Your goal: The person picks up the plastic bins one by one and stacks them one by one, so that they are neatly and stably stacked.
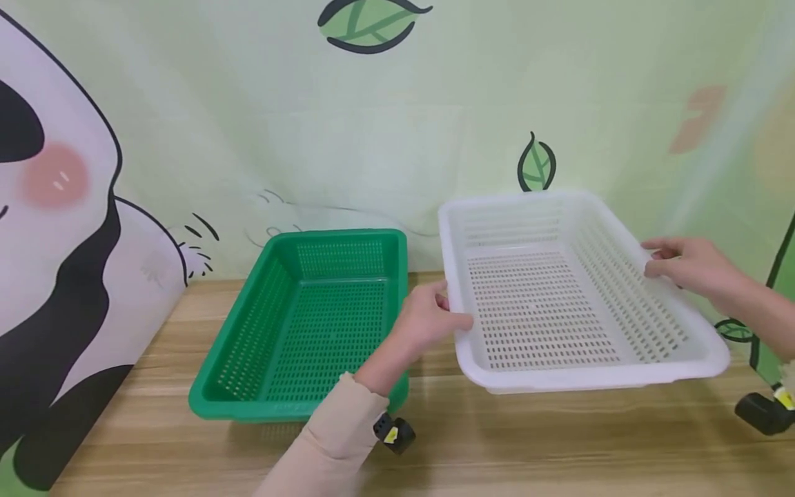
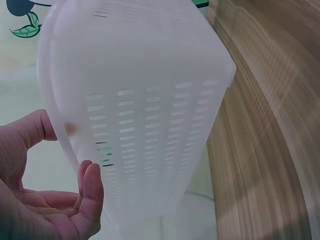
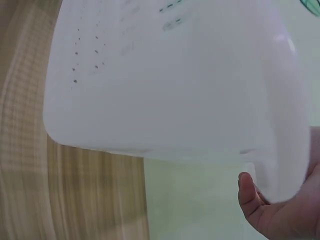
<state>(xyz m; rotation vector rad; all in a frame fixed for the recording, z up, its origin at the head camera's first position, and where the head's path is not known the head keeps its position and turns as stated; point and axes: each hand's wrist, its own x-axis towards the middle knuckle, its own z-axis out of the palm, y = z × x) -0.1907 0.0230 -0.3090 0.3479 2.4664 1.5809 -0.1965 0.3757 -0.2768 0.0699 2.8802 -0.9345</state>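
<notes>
A white plastic basket (image 1: 534,304) with slotted sides and base is held up off the wooden table, tilted a little. My left hand (image 1: 428,314) pinches its left rim, thumb on top and fingers below. My right hand (image 1: 692,266) grips the right rim. In the left wrist view the left hand (image 2: 55,195) has the thumb over the rim and curled fingers by the slotted wall of the basket (image 2: 145,115). The right wrist view shows the right hand (image 3: 285,205) at the rim of the basket (image 3: 165,95).
A green plastic basket (image 1: 332,338) stands to the left, close to my left forearm. The wooden table (image 1: 534,442) runs under both baskets. Behind it hangs a pale green cloth backdrop (image 1: 397,152) printed with a panda and leaves.
</notes>
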